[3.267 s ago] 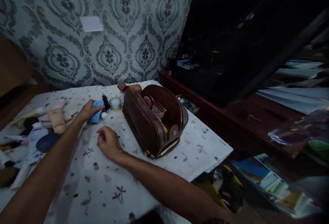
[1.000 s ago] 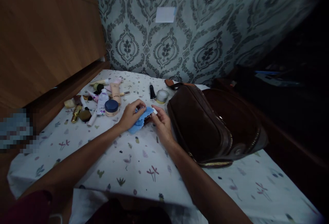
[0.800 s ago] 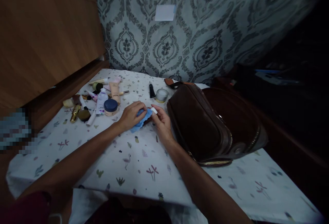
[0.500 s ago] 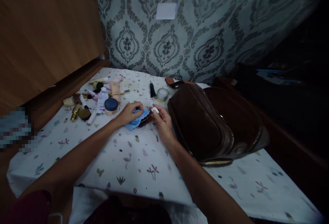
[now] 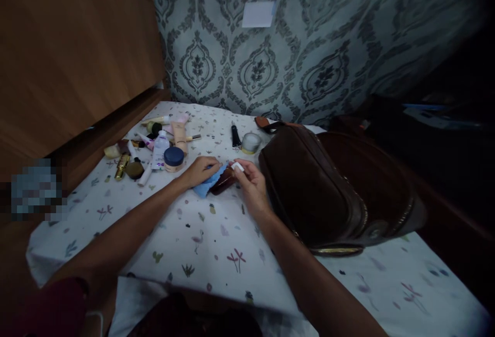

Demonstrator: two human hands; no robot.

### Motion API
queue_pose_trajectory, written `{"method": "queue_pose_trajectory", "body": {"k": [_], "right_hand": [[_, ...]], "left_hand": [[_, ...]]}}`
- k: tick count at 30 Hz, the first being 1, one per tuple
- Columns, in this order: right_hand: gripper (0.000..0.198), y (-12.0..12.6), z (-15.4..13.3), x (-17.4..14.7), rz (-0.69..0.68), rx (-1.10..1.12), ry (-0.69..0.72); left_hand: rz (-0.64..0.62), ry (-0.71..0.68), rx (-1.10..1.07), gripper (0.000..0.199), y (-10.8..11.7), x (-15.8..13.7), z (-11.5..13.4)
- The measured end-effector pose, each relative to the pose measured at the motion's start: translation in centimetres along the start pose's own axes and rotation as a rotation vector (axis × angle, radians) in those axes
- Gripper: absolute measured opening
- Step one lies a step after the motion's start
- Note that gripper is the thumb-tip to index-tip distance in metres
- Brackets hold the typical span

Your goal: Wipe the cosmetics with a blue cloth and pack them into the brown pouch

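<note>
My left hand (image 5: 200,172) is closed around a light blue cloth (image 5: 204,187) and presses it to a shiny dark brown bottle (image 5: 223,182). The bottle lies tilted low over the tablecloth, partly covered by the cloth. At its upper right end, my right hand (image 5: 253,185) pinches the bottle by the white cap (image 5: 237,166) between thumb and fingers. Just beyond the hands are a small jar with a pale lid (image 5: 251,142) and a black tube (image 5: 235,135). A jar with a dark blue lid (image 5: 174,157) stands left of my left hand.
A large dark brown bag (image 5: 309,187) takes up the table's right side, close to my right forearm. Several cosmetics, among them a beige tube (image 5: 180,135), a clear bottle (image 5: 160,150) and a gold tube (image 5: 122,166), lie at the left. A wooden cabinet (image 5: 77,58) borders the table.
The view has shifted slightly left, so everything appears a bit farther right. The cloth has slid a little and more of the brown bottle shows. Both hands keep their holds.
</note>
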State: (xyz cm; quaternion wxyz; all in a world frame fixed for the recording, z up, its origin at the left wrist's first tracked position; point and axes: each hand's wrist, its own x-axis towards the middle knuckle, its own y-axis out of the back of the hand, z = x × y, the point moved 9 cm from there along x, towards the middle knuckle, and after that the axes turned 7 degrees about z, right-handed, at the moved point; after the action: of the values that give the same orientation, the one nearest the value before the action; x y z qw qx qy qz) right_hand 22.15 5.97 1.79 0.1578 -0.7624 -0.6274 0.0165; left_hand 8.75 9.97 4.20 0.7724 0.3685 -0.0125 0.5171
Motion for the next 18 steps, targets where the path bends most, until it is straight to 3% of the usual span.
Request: {"method": "queue_pose_trajectory", "body": {"k": [7,13,16,18], "right_hand": [[0.035,1.6,0.4,0.5,0.129,-0.037,0.015],[0.039,1.9,0.0,0.5,0.175,-0.109,0.043],[0.040,1.7,-0.6,0.4,0.162,-0.147,0.058],[0.037,1.6,-0.9,0.3,0.145,-0.177,0.062]], "left_hand": [[-0.008,-0.039,0.075,0.045,-0.1,-0.2,1.1],[0.131,-0.034,0.118,0.034,0.7,-0.1,1.7],[0.233,-0.077,0.185,0.026,1.2,-0.5,3.4],[0.232,-0.146,0.272,0.023,0.8,-0.8,4.8]]}}
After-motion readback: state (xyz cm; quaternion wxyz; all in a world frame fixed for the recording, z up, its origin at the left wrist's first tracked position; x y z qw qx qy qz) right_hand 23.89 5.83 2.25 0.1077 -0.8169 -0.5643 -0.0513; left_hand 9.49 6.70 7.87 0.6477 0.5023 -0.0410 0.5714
